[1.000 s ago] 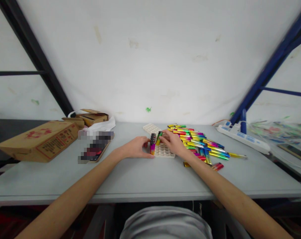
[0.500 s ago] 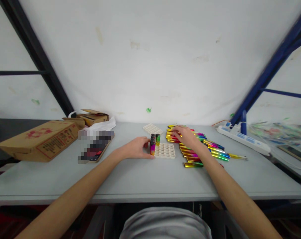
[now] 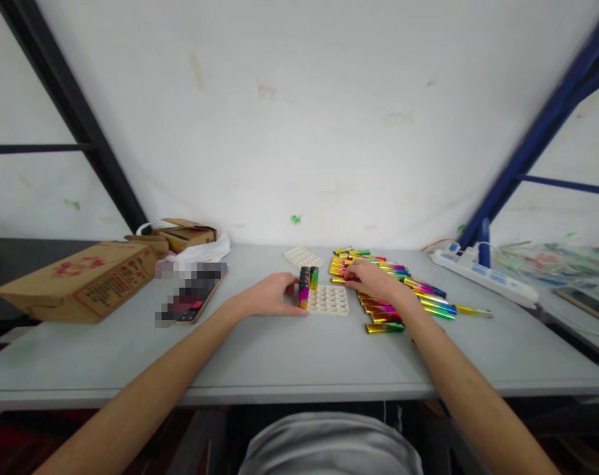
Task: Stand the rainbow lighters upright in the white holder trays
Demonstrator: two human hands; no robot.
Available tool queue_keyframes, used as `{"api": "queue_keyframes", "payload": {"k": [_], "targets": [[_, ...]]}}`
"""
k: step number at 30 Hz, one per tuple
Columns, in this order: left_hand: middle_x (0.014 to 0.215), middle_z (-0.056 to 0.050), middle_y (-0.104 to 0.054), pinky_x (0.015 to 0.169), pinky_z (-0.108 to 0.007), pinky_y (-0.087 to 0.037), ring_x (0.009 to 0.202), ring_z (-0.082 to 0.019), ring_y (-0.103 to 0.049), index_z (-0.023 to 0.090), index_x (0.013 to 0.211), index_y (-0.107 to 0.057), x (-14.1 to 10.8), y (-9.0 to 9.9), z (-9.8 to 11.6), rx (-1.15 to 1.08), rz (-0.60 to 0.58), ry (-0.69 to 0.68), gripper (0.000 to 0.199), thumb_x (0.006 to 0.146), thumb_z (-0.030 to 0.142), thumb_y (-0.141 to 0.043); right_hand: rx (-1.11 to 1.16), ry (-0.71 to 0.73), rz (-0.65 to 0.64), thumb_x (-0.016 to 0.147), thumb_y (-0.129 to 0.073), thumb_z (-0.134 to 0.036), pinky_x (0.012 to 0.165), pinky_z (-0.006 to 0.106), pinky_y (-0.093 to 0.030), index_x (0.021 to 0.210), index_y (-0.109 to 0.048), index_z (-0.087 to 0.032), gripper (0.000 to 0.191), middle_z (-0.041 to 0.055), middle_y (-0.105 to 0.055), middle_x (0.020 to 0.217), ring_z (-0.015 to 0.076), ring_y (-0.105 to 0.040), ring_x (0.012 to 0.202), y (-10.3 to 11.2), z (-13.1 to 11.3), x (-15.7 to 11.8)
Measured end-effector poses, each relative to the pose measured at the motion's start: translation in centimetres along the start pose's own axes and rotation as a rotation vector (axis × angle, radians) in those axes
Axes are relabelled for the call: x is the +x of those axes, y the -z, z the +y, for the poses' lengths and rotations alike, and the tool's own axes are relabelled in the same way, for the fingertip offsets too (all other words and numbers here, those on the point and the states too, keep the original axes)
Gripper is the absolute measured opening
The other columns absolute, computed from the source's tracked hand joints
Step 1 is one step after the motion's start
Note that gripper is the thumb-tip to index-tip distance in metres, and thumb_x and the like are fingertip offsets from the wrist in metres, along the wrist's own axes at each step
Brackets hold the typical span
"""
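Several shiny lighters point(image 3: 304, 295) stand upright at the left side of a white tray point(image 3: 332, 301) with round holes. A green-yellow lighter point(image 3: 314, 278) stands beside them. My left hand point(image 3: 274, 295) is at the tray's left edge, thumb and fingers apart, curved around the standing lighters. My right hand point(image 3: 369, 278) is over the left part of a spread of metallic coloured lighters point(image 3: 386, 328) lying flat. Its fingertips are pinched together at the lighters; what they hold is too small to make out. A second white tray point(image 3: 303, 256) lies behind the first.
On the left are a cardboard box point(image 3: 82, 280), a smaller open box point(image 3: 188, 235), a white plastic bag point(image 3: 200, 251) and a phone-like dark object point(image 3: 200, 293). A white power strip point(image 3: 485, 276) lies at the right, near a blue frame post point(image 3: 484, 244).
My right hand has shifted slightly toward me over the flat lighters, uncovering some at the back. My left hand has hardly moved.
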State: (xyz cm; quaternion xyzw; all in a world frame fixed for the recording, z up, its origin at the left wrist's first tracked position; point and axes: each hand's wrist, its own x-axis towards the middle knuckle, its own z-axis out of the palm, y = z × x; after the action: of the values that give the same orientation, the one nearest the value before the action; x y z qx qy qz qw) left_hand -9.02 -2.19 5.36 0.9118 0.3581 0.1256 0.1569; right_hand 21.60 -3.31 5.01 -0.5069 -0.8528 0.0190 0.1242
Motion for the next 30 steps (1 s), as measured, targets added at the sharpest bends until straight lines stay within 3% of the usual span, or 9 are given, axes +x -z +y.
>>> {"api": "queue_keyframes", "payload": {"k": [2,6,11,14,17,23,27,30], "targets": [[0.092,-0.007,-0.069,0.070,-0.031,-0.044,0.080,-0.025,-0.063,0.017,0.095,-0.064,0.0,0.0,0.0,-0.011,-0.002,-0.008,0.059,0.069,0.069,-0.074,0.025,-0.007,0.093,0.101,-0.055,-0.027,0.085,0.033,-0.045,0.097,-0.071,-0.018,0.019,0.0134,-0.074,0.103,0.0256,-0.065,0.097,0.0,-0.2,0.1],[0.087,-0.006,-0.067,0.068,-0.031,-0.043,0.077,-0.023,-0.060,0.018,0.092,-0.065,0.0,0.1,-0.1,-0.013,0.005,-0.018,0.058,0.068,0.069,-0.074,0.200,-0.151,0.280,0.107,-0.039,-0.038,0.070,0.030,-0.042,0.112,-0.066,-0.019,0.034,0.0063,-0.072,0.085,0.0202,-0.061,0.073,0.6,-0.8,0.3],[0.088,-0.006,-0.066,0.067,-0.031,-0.043,0.076,-0.023,-0.060,0.017,0.091,-0.064,0.0,0.1,0.0,-0.013,0.002,-0.008,0.058,0.068,0.070,-0.075,0.526,-0.154,0.457,0.094,-0.059,-0.053,0.060,0.027,-0.037,0.103,-0.071,-0.019,0.037,-0.0001,-0.064,0.072,0.0158,-0.051,0.063,1.4,-2.1,0.8],[0.089,-0.006,-0.066,0.069,-0.031,-0.043,0.077,-0.023,-0.060,0.017,0.092,-0.064,0.1,0.1,0.0,-0.012,-0.007,-0.007,0.059,0.068,0.070,-0.074,0.669,-0.168,0.479,0.086,-0.067,-0.056,0.057,0.026,-0.035,0.083,-0.066,-0.019,0.037,-0.0038,-0.052,0.063,0.0137,-0.044,0.060,1.4,-2.6,0.9],[0.090,-0.006,-0.067,0.069,-0.031,-0.043,0.077,-0.023,-0.060,0.016,0.095,-0.065,0.1,0.0,-0.1,-0.022,-0.008,-0.006,0.060,0.068,0.069,-0.075,0.746,-0.175,0.478,0.089,-0.062,-0.059,0.056,0.026,-0.035,0.070,-0.051,-0.022,0.044,-0.0040,-0.048,0.063,0.0133,-0.044,0.061,1.0,-3.2,1.0],[0.093,-0.006,-0.070,0.073,-0.031,-0.044,0.081,-0.024,-0.063,0.016,0.099,-0.068,0.1,-0.1,-0.4,-0.077,-0.004,-0.027,0.059,0.068,0.065,-0.077,1.063,-0.102,0.299,0.091,-0.056,-0.065,0.055,0.026,-0.044,0.092,-0.054,-0.024,0.041,-0.0010,-0.065,0.077,0.0131,-0.055,0.057,0.3,-5.0,1.0],[0.092,-0.006,-0.071,0.072,-0.030,-0.045,0.081,-0.024,-0.064,0.017,0.100,-0.068,0.0,0.0,-0.3,-0.099,0.004,-0.011,0.058,0.067,0.064,-0.078,1.170,-0.115,0.255,0.089,-0.060,-0.066,0.044,0.022,-0.026,0.098,-0.055,-0.026,0.042,-0.0095,-0.040,0.057,0.0094,-0.033,0.044,0.0,-6.2,0.9],[0.091,-0.006,-0.072,0.072,-0.031,-0.045,0.082,-0.025,-0.065,0.017,0.100,-0.069,0.0,0.0,-0.2,-0.100,0.016,-0.019,0.059,0.066,0.064,-0.078,1.236,-0.169,0.234,0.087,-0.057,-0.071,0.044,0.023,-0.019,0.082,-0.050,-0.024,0.048,-0.0087,-0.029,0.058,0.0091,-0.025,0.046,-0.3,-6.7,1.1]]}}
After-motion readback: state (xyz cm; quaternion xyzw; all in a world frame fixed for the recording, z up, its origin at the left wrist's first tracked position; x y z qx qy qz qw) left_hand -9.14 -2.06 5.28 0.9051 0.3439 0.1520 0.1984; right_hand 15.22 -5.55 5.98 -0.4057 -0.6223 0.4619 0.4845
